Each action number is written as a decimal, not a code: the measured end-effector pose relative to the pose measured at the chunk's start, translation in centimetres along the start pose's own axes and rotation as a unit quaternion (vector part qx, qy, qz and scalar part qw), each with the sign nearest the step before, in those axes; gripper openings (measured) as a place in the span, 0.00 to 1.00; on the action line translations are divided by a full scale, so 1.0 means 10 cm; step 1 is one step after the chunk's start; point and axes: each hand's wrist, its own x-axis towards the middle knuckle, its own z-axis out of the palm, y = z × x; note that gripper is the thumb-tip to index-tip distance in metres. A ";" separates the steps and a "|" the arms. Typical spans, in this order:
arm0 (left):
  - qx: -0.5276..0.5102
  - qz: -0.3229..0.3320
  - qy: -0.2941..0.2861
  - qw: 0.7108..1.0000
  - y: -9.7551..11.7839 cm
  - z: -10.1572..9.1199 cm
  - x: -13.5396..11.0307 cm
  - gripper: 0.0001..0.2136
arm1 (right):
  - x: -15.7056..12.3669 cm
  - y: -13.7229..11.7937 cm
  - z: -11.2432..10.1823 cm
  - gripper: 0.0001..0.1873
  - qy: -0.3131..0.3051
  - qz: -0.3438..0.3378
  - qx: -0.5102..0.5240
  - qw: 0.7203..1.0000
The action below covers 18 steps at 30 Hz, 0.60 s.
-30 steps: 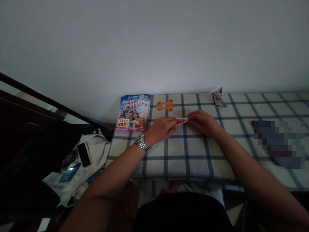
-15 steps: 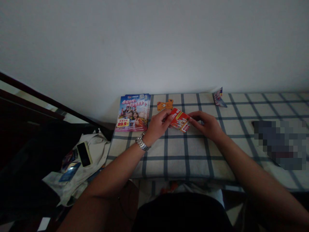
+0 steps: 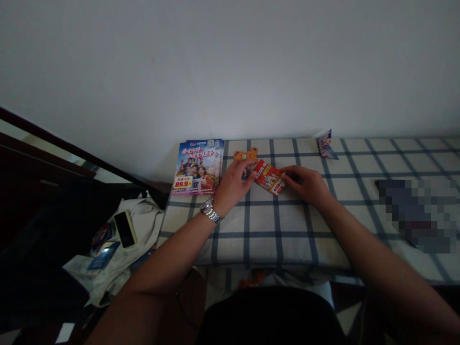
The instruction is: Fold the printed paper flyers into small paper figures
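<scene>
A small red folded leaflet (image 3: 268, 177) with a printed castle and white and yellow lettering is tilted above the checked cloth. The thumb and fingers of my right hand (image 3: 304, 182) pinch its right edge. My left hand (image 3: 237, 182), with a silver watch at the wrist, is by the leaflet's left edge; its thumb and fingers are spread, the thumb tip at the edge. Behind the left fingers lies an orange bear-shaped cutout (image 3: 246, 155), partly covered by them. A stack of colourful flyers (image 3: 197, 167) marked 89.9 lies left of my left hand.
A folded blue-purple leaflet (image 3: 326, 146) stands near the wall. At the right lies a dark, pixelated object (image 3: 413, 211). Lower left, a phone (image 3: 125, 229) and a blue packet (image 3: 104, 255) rest on white cloth (image 3: 143, 215). The checked cloth (image 3: 230, 247) ends at a front edge near my body.
My left thumb has drawn back from the leaflet's face to its left edge, and the left fingers have spread. The leaflet has turned slightly, still in my right hand.
</scene>
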 end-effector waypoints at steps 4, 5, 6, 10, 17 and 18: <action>0.030 0.032 0.008 0.999 0.03 -0.01 0.01 0.13 | 0.01 0.05 0.02 0.17 0.001 -0.006 -0.026 1.000; 0.038 0.047 -0.002 0.998 0.03 -0.01 0.01 0.13 | 0.02 0.06 0.02 0.16 0.000 -0.014 -0.035 0.999; 0.046 0.067 -0.017 0.997 0.03 -0.01 0.01 0.13 | 0.02 0.07 0.02 0.16 -0.001 -0.022 -0.045 0.999; 0.064 0.147 -0.092 0.983 0.01 0.02 -0.01 0.15 | 0.05 0.07 0.02 0.14 0.000 -0.046 -0.069 0.997; 0.095 0.174 -0.154 0.968 0.00 0.05 -0.05 0.19 | 0.04 0.08 0.01 0.11 -0.018 -0.056 -0.050 0.997; 0.094 0.173 -0.154 0.968 0.00 0.05 -0.05 0.19 | 0.04 0.09 0.01 0.11 -0.022 -0.058 -0.049 0.997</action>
